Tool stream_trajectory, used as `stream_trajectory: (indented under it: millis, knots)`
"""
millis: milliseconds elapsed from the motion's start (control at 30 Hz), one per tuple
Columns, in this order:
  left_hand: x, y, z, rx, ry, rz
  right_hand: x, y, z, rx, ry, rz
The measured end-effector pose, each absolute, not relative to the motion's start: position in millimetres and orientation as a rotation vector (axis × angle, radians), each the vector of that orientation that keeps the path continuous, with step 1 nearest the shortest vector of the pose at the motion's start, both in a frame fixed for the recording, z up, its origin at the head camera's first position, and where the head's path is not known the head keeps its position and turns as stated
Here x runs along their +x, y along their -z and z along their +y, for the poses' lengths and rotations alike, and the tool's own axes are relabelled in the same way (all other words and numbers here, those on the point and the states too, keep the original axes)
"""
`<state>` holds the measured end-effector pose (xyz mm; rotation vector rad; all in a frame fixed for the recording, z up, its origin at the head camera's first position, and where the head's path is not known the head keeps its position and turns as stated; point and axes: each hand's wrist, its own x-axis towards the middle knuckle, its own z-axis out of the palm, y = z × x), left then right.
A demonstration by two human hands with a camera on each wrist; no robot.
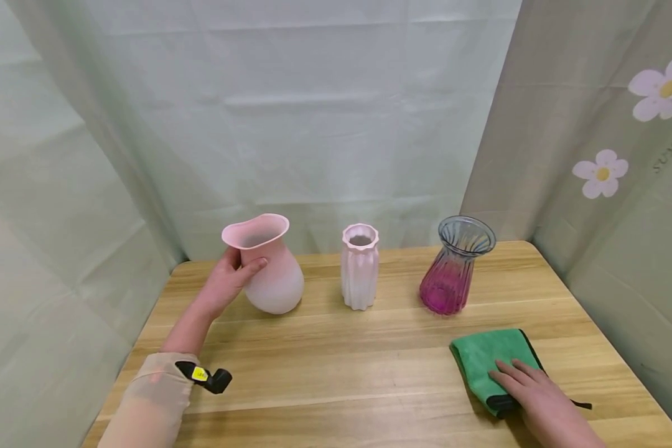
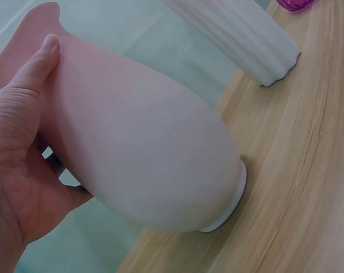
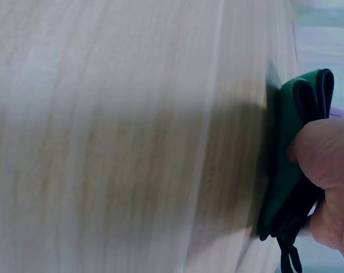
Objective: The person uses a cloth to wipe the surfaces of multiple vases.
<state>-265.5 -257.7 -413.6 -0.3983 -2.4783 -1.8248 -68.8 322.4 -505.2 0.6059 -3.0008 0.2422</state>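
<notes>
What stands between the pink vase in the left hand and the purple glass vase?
In the head view, a white ribbed vase stands alone between the pink vase and the purple glass vase, touching neither.

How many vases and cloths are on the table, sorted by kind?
Vases: 3, namely the pink vase gripped by the left hand, the white ribbed vase and the purple glass vase.
Cloths: 1, the green cloth under the right hand.
Total: 4.
</notes>
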Motion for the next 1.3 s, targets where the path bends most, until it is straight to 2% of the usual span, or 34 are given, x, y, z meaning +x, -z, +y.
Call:
stream_trajectory:
  millis: [400, 733, 1100, 1300]
  knots:
    - [-268.1, 411.4, -266.5, -0.434, 1.802, -2.565, -68.0, 506.7, 329.0, 0.695, -0.266, -3.003]
    - [-268.8, 409.9, -268.6, -0.463, 1.826, -2.546, -74.3, 502.5, 318.7, 0.603, -0.337, -3.021]
    - [-268.1, 409.3, -269.8, -0.483, 1.852, -2.525, -84.8, 476.3, 288.5, 0.679, -0.738, -3.064]
    - [-268.3, 409.3, -267.7, -0.475, 1.867, -2.518, -88.9, 461.8, 256.3, 0.592, -1.118, -3.039]
